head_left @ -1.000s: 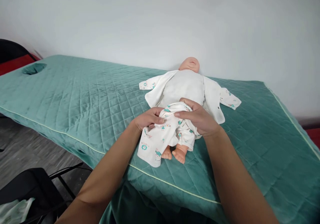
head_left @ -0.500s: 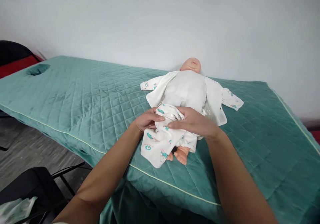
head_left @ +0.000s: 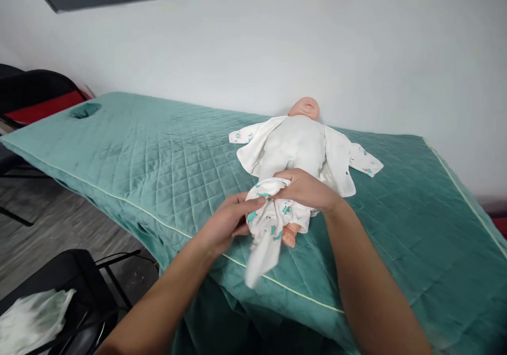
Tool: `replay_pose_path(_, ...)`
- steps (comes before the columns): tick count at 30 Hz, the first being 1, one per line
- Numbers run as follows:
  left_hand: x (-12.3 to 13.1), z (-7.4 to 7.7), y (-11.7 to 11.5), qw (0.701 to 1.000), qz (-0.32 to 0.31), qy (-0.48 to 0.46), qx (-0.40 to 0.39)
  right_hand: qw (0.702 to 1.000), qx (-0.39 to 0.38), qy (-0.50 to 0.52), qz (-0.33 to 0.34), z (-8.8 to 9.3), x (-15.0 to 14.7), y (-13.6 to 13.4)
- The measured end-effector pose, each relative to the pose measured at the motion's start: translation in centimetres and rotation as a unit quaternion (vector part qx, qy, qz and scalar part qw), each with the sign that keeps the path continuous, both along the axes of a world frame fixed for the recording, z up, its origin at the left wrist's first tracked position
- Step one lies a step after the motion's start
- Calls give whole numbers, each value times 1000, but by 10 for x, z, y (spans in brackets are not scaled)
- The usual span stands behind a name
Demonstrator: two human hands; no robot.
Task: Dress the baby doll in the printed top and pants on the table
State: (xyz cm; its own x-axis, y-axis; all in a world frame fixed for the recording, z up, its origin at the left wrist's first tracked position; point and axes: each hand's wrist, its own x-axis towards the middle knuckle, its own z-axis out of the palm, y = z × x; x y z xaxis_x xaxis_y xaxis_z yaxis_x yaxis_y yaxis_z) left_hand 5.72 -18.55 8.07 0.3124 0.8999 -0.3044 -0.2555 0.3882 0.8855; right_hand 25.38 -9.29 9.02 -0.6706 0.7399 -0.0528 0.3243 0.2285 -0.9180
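Observation:
A baby doll [head_left: 304,109] lies on its back on the green quilted bed, its head toward the wall. Its white jacket [head_left: 340,159] is spread open, with patterned sleeves out to both sides. Around its legs are white baby pants [head_left: 273,212] with a teal print, bunched up at the doll's lower end. My left hand [head_left: 233,217] pinches the pants at their left edge. From the right, my right hand [head_left: 303,188] grips the gathered cloth near the top. One pant leg dangles toward the bed's front edge, blurred. A doll foot [head_left: 290,234] pokes out of the other leg.
The green quilted bed cover [head_left: 170,149] stretches left to a face hole [head_left: 85,111]. A black chair [head_left: 71,291] at lower left carries a crumpled pale cloth [head_left: 37,318]. More chairs stand at far left. A wall runs behind the bed.
Both hands have drawn the bunched cloth slightly toward me. The loose pant leg now hangs lower and narrower, and only one doll foot shows. The camera view has shifted.

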Motion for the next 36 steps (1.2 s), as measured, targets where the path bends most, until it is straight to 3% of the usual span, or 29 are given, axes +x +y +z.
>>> replay_pose_path(3,7,8,-34,999,39,-16,-33,999,26,-28,12,0,-2,3)
replay_pose_path(7,16,1,-67,988,104,-70,-85,998,34,-51,21,-2,-4,3)
replay_pose_path(11,31,-7,-90,977,132,-130,-108,997,45,-54,23,-6,-2,2)
replay_pose_path(15,44,-18,-99,971,171,-122,-113,997,53,-50,39,-9,2,3)
replay_pose_path(19,35,-41,-94,960,269,-32,-76,992,60,-109,35,-11,0,3)
replay_pose_path(21,24,-50,-89,956,289,24,-52,989,76,-121,37,-11,-2,3)
replay_pose_path(30,-8,-49,-51,962,202,185,6,971,139,-192,20,-8,-6,-1)
replay_pose_path(36,-12,-50,-26,969,149,186,63,985,120,-121,17,-10,-2,1)
